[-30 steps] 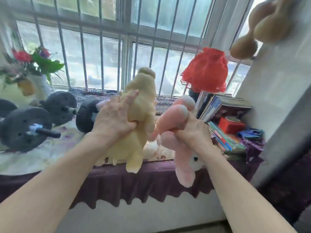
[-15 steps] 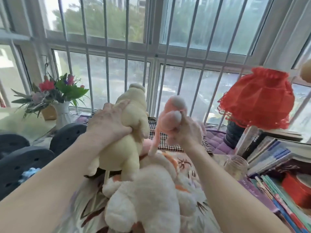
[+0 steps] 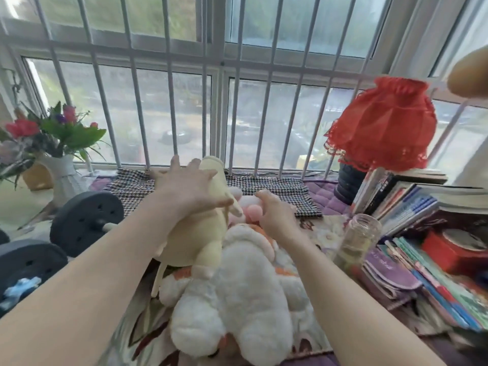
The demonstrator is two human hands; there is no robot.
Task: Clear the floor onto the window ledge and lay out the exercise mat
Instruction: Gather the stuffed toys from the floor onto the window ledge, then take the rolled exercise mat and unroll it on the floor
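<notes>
On the window ledge (image 3: 311, 204), a yellow plush toy (image 3: 195, 241) leans on a big white plush toy (image 3: 237, 294). My left hand (image 3: 190, 188) lies flat against the yellow toy's upper part with its fingers spread apart and no grip on it. A pink plush toy (image 3: 250, 208) lies just behind the white one, mostly hidden. My right hand (image 3: 274, 210) is curled around its pink end. No exercise mat is in view.
Black dumbbells (image 3: 84, 223) lie at the left, with a white flower vase (image 3: 63, 175) behind them. At the right are a glass jar (image 3: 359, 241), stacked books (image 3: 422, 273) and a red-shaded lamp (image 3: 380, 125). White window bars (image 3: 203, 101) close off the back.
Both hands went forward and down with the toys, which now rest on the ledge behind the white plush. My left hand's fingers have spread off the yellow toy. The camera moved closer.
</notes>
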